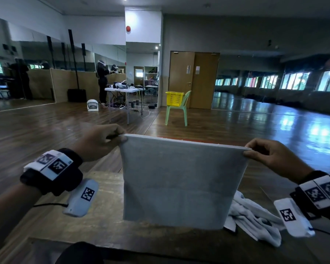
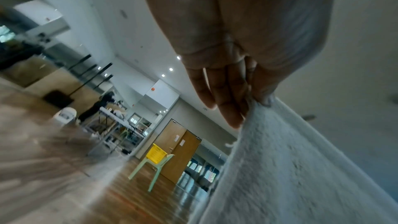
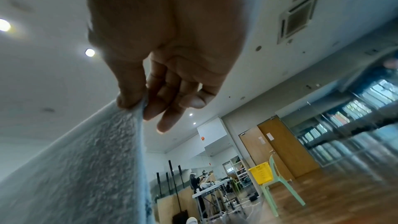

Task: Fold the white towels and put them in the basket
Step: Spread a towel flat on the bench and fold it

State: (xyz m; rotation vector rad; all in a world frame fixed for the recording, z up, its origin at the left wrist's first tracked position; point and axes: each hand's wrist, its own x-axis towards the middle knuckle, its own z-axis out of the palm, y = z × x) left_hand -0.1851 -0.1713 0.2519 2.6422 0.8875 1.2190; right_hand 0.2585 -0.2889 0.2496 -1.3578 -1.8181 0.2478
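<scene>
I hold a white towel doubled over and hanging flat above the wooden table. My left hand pinches its top left corner, and my right hand pinches the top right corner. The left wrist view shows my thumb and fingers clamped on the towel edge; the right wrist view shows the same pinch on the towel by my right hand. A crumpled pile of white towels lies on the table at the right. The yellow basket sits on a green chair far across the room.
The green chair stands on the wooden floor before a brown double door. A white folding table with gear and a person stand at the back left by mirrored walls. A small white fan sits on the floor.
</scene>
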